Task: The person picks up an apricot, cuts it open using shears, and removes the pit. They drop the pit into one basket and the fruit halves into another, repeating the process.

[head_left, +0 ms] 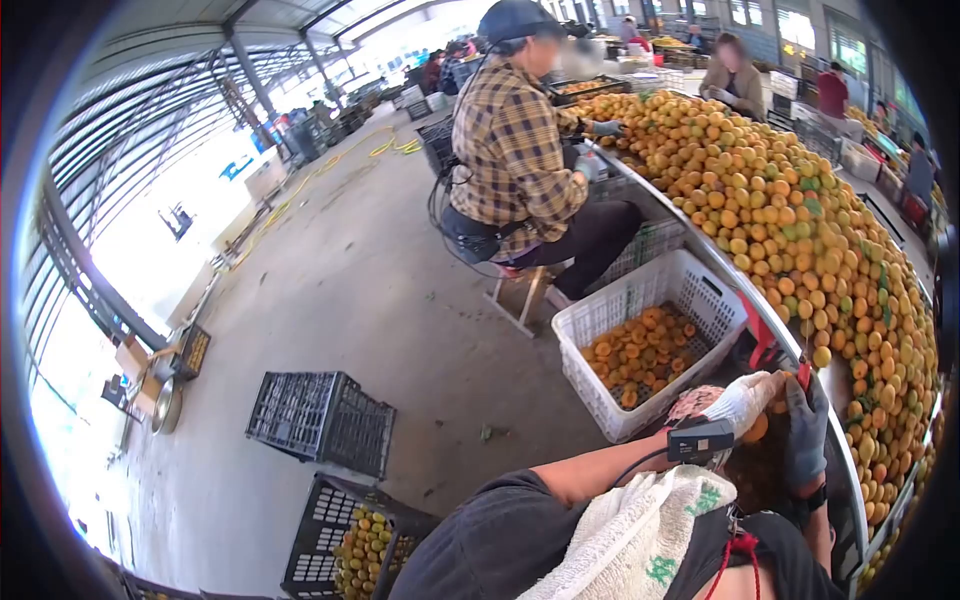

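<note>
My left hand [745, 402], in a white knit glove with fingertips uncovered, is closed around what looks like an apricot, mostly hidden by the fingers. Close against it, my right hand [806, 435] wears a grey-blue glove and grips a small knife with a red handle [804, 375]; its thin blade points up. An orange fruit [757, 428] shows just below my left hand. Both hands are at the rim of a metal-edged table [735, 270] heaped with apricots [760, 215]. Left of them, a white plastic crate [590, 385] holds cut apricot halves [640, 355].
A co-worker in a plaid shirt [515, 140] sits on a stool along the table edge. Black crates [320, 420] stand on the concrete floor, and another crate [310, 540] behind me holds greenish-orange fruit. Another person [735, 80] is across the heap.
</note>
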